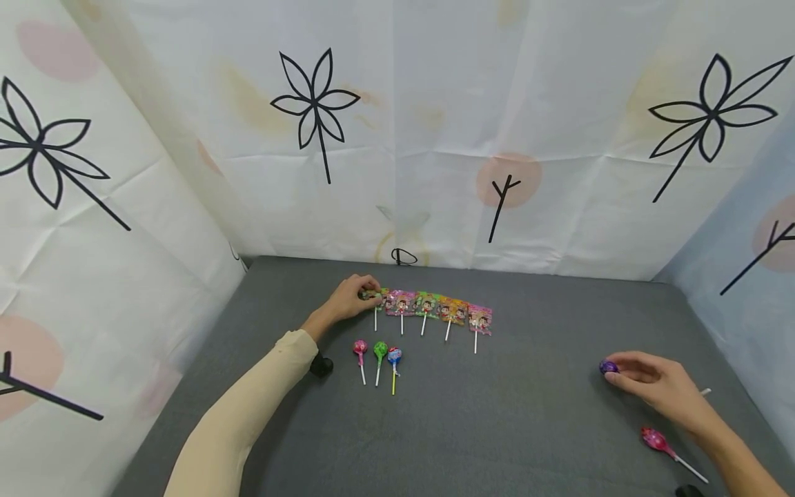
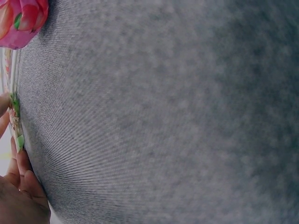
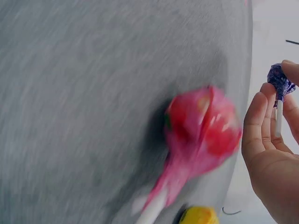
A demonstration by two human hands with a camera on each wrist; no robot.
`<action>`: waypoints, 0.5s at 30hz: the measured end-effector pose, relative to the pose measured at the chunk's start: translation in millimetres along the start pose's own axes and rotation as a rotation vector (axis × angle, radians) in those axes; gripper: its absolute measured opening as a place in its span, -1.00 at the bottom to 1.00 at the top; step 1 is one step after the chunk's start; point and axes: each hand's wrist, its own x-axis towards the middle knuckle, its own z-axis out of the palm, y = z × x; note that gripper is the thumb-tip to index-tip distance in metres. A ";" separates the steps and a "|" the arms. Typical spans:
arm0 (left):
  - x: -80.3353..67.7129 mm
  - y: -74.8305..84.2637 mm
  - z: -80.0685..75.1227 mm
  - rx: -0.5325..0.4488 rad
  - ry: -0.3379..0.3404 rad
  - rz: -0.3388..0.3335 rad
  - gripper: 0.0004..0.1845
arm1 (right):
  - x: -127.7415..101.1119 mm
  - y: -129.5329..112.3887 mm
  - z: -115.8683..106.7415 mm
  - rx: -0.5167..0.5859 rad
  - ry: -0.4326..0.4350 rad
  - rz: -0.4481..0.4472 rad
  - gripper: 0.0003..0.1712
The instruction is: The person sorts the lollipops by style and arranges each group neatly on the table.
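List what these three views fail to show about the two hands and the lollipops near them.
- Head view: the print on the flat lollipop under the left hand is too small, and fingers cover part of it.
- Left wrist view: that lollipop is cut off by the left edge.
- Right wrist view: the red lollipop is blurred; the fingers of the right hand hide part of the purple lollipop's stick.

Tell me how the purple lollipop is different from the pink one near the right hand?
The purple lollipop is pinched in the right hand; the pink lollipop lies loose on the grey table. The purple one's stick is mostly hidden by fingers; the pink one's shows fully. Both are round, wrapped, with white sticks.
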 end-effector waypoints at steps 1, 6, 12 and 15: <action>-0.2 -0.2 0.0 0.001 0.001 0.000 -0.81 | 1.0 -1.1 1.4 0.000 -0.002 -0.003 -0.53; -1.9 -0.2 -0.4 0.002 0.013 0.022 -0.81 | 8.7 -8.3 9.7 0.017 0.004 -0.028 -0.55; -2.8 -1.0 1.0 0.008 0.025 0.038 -0.81 | 20.0 -18.9 18.7 0.039 -0.007 -0.105 -0.53; -3.1 -1.6 1.3 0.012 0.024 0.044 -0.81 | 25.7 -25.2 23.2 0.042 -0.020 -0.131 -0.49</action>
